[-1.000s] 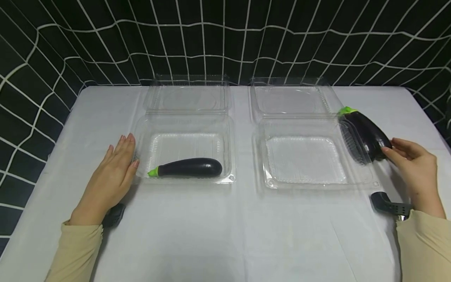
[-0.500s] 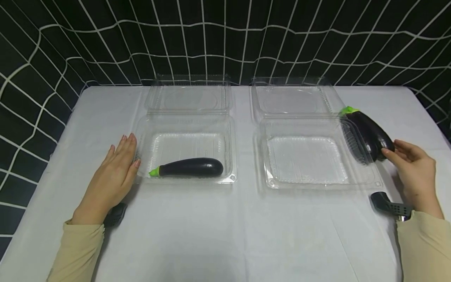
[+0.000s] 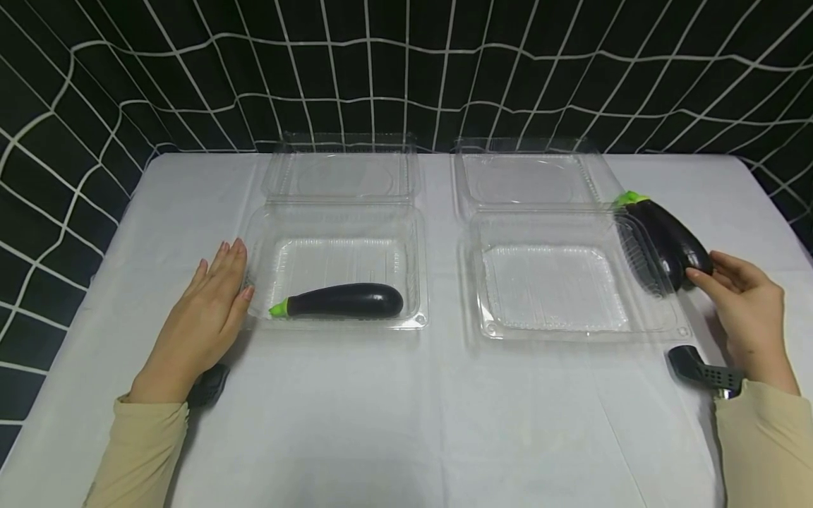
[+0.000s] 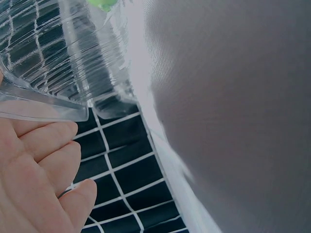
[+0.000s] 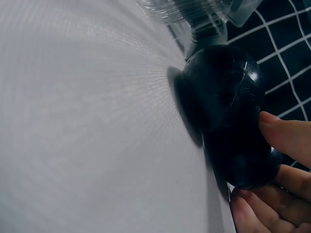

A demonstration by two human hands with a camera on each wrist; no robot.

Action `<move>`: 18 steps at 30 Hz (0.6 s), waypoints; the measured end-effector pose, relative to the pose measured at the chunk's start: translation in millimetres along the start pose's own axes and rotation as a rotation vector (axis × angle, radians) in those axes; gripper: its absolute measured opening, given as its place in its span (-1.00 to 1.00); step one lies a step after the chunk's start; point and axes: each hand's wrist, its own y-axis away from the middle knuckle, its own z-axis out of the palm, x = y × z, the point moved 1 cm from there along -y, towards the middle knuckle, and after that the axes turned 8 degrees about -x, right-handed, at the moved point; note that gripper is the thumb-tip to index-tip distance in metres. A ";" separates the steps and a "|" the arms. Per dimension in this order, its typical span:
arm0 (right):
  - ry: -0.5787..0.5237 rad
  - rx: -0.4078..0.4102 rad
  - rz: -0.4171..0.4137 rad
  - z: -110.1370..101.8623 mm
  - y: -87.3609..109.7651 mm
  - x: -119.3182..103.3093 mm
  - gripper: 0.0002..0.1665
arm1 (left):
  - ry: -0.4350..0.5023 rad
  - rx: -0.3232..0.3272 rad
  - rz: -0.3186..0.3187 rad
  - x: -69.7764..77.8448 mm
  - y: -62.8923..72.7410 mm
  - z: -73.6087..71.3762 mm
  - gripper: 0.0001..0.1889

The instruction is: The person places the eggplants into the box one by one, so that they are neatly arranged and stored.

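In the head view, my left hand lies along the left side of the left clear plastic clamshell container, fingers straight and its palm facing that wall in the left wrist view. Inside this box an eggplant lies crosswise near the front, green stem to the left. Two more eggplants lie side by side beyond the right wall of the right clamshell container. My right hand pinches the rounded end of the outer eggplant between thumb and fingers. The inner eggplant shows partly through the plastic wall.
Both containers have their clear lids hinged back, the left lid and the right lid near the table's far edge. White cloth covers the table. A white net hangs before a dark backdrop behind and beside it.
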 end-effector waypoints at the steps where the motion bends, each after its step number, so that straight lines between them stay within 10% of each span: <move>1: 0.007 0.002 0.003 0.2 0.0 -0.3 -0.31 | -0.001 0.001 0.000 0.0 -0.1 -0.1 -0.42; 18: 0.024 -0.012 -0.014 0.1 -0.6 1.2 -0.33 | -0.005 -0.008 -0.009 0.3 -0.2 -0.5 -0.42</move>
